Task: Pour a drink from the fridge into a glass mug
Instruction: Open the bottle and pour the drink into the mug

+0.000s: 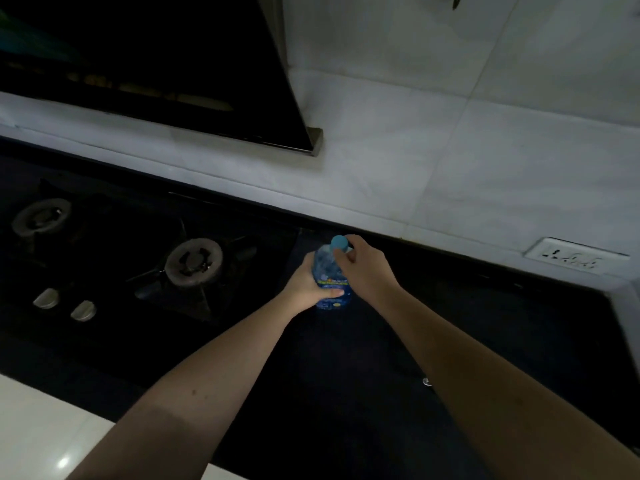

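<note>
Bottle (329,275), clear blue, blue-labelled: left hand (310,284) grips its body, right hand (363,268) pinches its cap (338,243)

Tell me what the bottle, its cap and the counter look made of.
Bottle: clear, blue-tinted plastic by its look, with a printed blue label. Cap: matte light-blue plastic, probably, under the right hand. Countertop: dark and smooth, maybe stone; the light is too dim to tell.

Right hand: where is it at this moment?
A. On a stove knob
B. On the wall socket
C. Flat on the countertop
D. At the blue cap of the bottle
D: the right hand curls its fingers around the blue cap of the bottle, whose body the left hand grips.
</note>
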Demonstrator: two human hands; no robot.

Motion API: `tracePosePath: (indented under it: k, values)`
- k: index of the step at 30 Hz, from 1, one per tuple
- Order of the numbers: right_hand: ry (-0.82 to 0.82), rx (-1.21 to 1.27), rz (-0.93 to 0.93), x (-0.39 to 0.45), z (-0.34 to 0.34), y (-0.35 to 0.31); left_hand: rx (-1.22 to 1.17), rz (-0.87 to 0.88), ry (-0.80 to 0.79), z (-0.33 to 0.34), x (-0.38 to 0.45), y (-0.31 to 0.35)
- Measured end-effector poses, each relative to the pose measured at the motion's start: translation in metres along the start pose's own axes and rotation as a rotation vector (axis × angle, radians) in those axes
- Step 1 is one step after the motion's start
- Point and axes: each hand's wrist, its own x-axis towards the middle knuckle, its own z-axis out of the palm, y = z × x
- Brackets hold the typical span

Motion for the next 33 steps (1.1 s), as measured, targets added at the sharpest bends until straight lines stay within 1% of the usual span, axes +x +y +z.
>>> tracePosePath:
  k: [4,7,9,12,14,16,17,19,23,27,30,32,33]
  values:
    - [0.029,-0.129,-0.022,-0.005,-0.003,-0.004,-0.039,0.089,0.167,0.020,-0.016,-0.010]
    - [0.052,-0.273,-0.027,-0.012,-0.010,-0.007,-0.017,0.138,0.252,0.027,-0.031,-0.008]
    - [0.088,-0.419,-0.049,-0.019,-0.020,-0.010,0.024,0.192,0.283,0.028,-0.041,0.001]
    - [0.213,-0.690,-0.075,-0.032,-0.040,-0.014,0.113,0.326,0.304,0.028,-0.058,0.018]
    - [0.277,-0.796,-0.008,-0.042,-0.056,-0.013,0.178,0.411,0.324,0.027,-0.069,0.033]
    - [0.305,-0.840,0.069,-0.053,-0.071,-0.010,0.232,0.463,0.327,0.026,-0.077,0.049]
    - [0.307,-0.816,0.081,-0.058,-0.076,-0.008,0.260,0.478,0.315,0.025,-0.082,0.057]
    - [0.312,-0.691,0.063,-0.067,-0.085,-0.004,0.292,0.486,0.259,0.023,-0.091,0.070]
    - [0.272,-0.425,0.010,-0.080,-0.095,0.000,0.297,0.435,0.134,0.022,-0.105,0.082]
    - [0.262,-0.367,-0.013,-0.096,-0.098,0.006,0.276,0.372,-0.007,0.018,-0.108,0.085]
    - [0.284,-0.297,-0.035,-0.108,-0.101,0.015,0.312,0.365,-0.070,0.016,-0.108,0.094]
    - [0.315,-0.276,-0.099,-0.116,-0.105,0.019,0.296,0.378,-0.134,0.014,-0.106,0.103]
    - [0.326,-0.274,-0.168,-0.120,-0.107,0.019,0.269,0.380,-0.189,0.012,-0.105,0.106]
